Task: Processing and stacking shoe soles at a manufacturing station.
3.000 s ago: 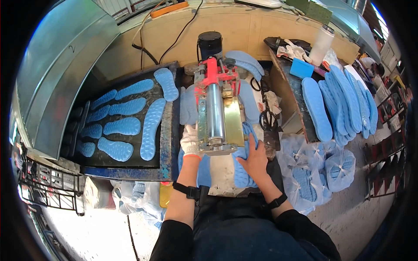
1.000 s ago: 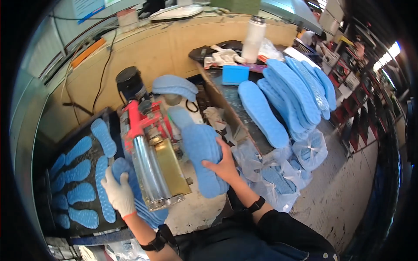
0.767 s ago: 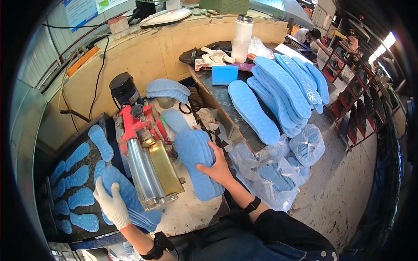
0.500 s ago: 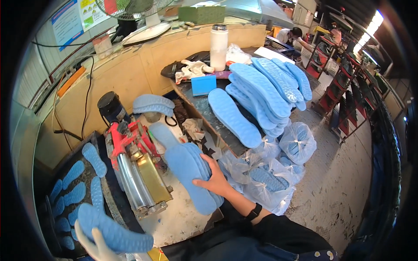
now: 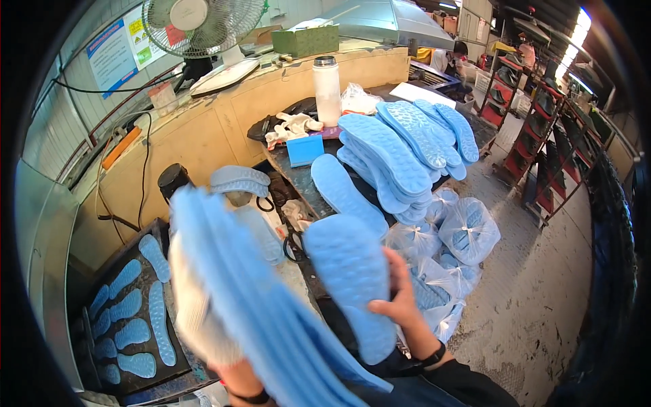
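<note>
Grey workshop floor (image 5: 515, 319) | blue insoles (image 5: 348, 278): foot-shaped, dimpled; left stack (image 5: 251, 285) motion-blurred | both hands (image 5: 401, 298): half-curled, gripping insoles

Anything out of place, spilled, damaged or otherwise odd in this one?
No spill or clear damage shows. Slightly odd: the left hand is gloved while the right hand is bare, though at least one crumpled white glove lies on the side table. The pile of blue insoles there is fanned unevenly rather than squared up.

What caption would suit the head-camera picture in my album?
Gloved left hand holding a stack of blue insoles, bare right hand holding at least one more insole.
</note>
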Available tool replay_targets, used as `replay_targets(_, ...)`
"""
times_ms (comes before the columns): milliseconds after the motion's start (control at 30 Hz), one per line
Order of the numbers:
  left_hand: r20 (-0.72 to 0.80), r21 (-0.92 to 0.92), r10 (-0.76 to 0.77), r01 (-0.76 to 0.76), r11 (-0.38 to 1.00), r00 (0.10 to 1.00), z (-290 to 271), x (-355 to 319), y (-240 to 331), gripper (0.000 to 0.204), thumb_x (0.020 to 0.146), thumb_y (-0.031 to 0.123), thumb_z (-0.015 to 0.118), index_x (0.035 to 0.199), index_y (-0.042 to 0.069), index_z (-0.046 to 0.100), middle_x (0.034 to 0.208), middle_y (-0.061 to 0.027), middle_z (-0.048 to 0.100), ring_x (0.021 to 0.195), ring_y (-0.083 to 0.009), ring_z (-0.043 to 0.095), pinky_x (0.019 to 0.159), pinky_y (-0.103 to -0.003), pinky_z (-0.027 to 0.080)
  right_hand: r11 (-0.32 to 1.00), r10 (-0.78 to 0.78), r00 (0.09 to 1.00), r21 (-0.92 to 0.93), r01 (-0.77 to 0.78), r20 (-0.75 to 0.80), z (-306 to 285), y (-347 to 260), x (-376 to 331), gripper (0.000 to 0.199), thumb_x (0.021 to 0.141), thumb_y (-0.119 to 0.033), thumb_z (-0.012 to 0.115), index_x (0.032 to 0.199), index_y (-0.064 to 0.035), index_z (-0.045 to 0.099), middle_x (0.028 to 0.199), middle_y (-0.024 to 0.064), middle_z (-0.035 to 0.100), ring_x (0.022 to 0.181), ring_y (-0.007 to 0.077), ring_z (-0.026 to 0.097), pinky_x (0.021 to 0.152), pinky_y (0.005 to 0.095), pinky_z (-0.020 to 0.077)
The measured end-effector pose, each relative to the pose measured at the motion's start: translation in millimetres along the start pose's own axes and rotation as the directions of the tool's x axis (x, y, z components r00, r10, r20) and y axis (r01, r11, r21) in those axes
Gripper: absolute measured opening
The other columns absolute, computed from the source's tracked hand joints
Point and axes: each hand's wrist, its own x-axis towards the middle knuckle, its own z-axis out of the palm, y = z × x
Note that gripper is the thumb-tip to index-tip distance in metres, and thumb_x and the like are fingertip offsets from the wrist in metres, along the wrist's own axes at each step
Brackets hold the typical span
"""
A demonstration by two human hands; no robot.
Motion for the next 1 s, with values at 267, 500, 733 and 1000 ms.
replay_targets(267, 0.266, -0.112, -0.332, 0.371, 0.922, 0.905, 42, 102, -137, 0.039, 0.093, 0.019, 0.056, 0.127, 0.001, 0.051, 0.111, -0.0081, 0.061, 0.097, -0.0172, 0.059, 0.088, -0.033, 0.048, 0.969, -0.223, 0.894, -0.193, 0.157, -0.389, -113, -77, -42, 0.119, 0.058, -0.044, 0.086, 0.147, -0.0009, 0.021, 0.141, 0.0150, 0.039, 0.130, 0.0250, 0.040, 0.107, 0.0385, 0.0338)
replay_targets(500, 0.040, 0.535, -0.321, 0.251, 0.807, 0.946, 19, 149, -242, 0.055, 0.083, 0.022, 0.067, 0.129, -0.001, 0.049, 0.121, -0.0173, 0.057, 0.108, -0.0248, 0.055, 0.092, -0.035, 0.044, 0.818, -0.320, 0.932, -0.546, 0.181, -0.170, -185, -117, 50, 0.112, 0.069, -0.065, 0.069, 0.147, 0.0021, 0.024, 0.147, 0.0152, 0.034, 0.136, 0.0239, 0.033, 0.111, 0.0370, 0.0256)
replay_targets(733, -0.075, 0.843, -0.048, 0.089, 0.531, 0.996, 40, 151, -230, 0.058, 0.082, 0.028, 0.064, 0.132, 0.004, 0.048, 0.135, -0.0230, 0.044, 0.116, -0.0357, 0.051, 0.099, -0.040, 0.039, 0.972, -0.033, 0.999, -0.234, 0.033, 0.005, -72, -171, 212, 0.079, 0.080, -0.034, 0.070, 0.141, 0.0021, 0.037, 0.131, 0.0160, 0.050, 0.118, 0.0205, 0.050, 0.100, 0.0311, 0.0388)
replay_targets(1000, 0.149, 0.943, 0.065, -0.162, 0.292, 0.987, 32, 156, -229, 0.050, 0.089, 0.029, 0.055, 0.131, 0.003, 0.048, 0.133, -0.0253, 0.046, 0.122, -0.0409, 0.045, 0.104, -0.045, 0.035, 0.815, 0.264, 0.964, -0.540, -0.212, 0.019, -68, -105, 281, 0.089, 0.067, -0.035, 0.082, 0.133, 0.0093, 0.043, 0.123, 0.0215, 0.057, 0.107, 0.0250, 0.060, 0.091, 0.0331, 0.0481)
